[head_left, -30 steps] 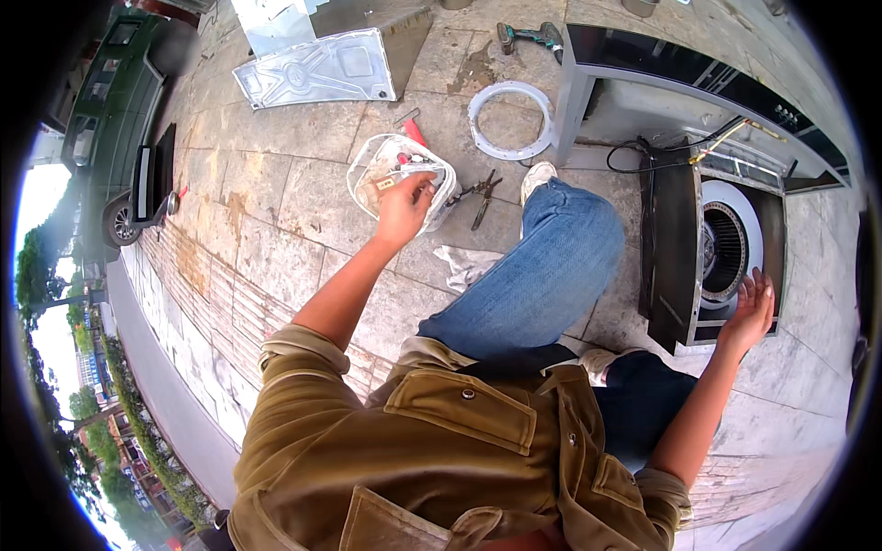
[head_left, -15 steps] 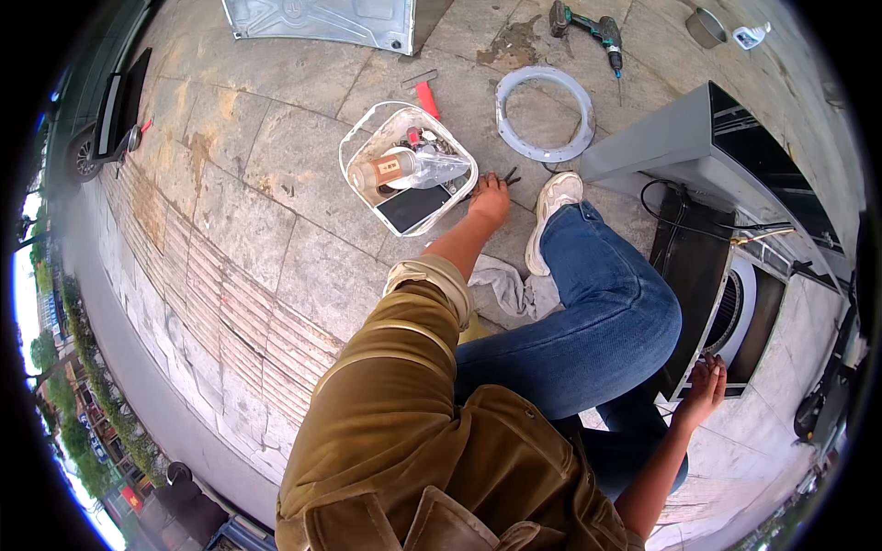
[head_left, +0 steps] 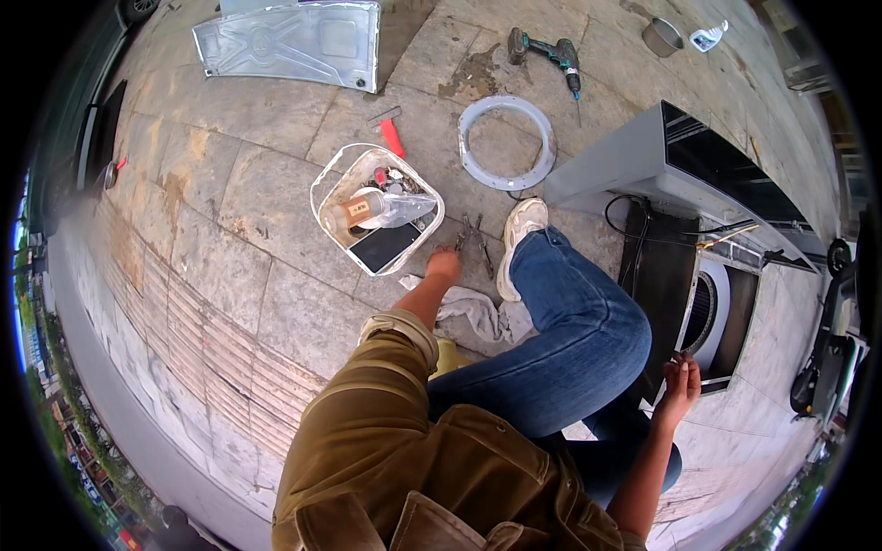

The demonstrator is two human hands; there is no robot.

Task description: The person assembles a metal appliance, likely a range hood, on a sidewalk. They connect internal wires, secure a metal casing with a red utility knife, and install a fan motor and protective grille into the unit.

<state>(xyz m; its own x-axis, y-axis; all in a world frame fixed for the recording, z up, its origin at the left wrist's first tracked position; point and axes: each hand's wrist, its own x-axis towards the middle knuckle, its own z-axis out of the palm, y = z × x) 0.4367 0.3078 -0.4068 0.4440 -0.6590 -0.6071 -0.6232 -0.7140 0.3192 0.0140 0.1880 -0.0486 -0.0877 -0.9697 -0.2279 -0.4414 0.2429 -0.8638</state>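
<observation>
My left hand is low over the paving beside a white plastic bucket, its fingers mostly hidden from view. Just past it several dark metal hand tools, pliers-like, lie on the ground between the bucket and my shoe. In the bucket are a clear plastic bottle, a dark flat panel and small loose parts. At the right, my right hand has its fingertips pinched together on something small and dark, beside an opened appliance with a white-rimmed round drum.
A grey-white ring and a cordless drill lie farther out. A red-handled scraper rests beyond the bucket. A grey cloth is by my shoe. A metal panel, metal pot and spray bottle stand farther away.
My left hand has drawn back toward me from the dark tools, which now lie uncovered. The whole view has shifted slightly. My right hand stays pinched beside the appliance.
</observation>
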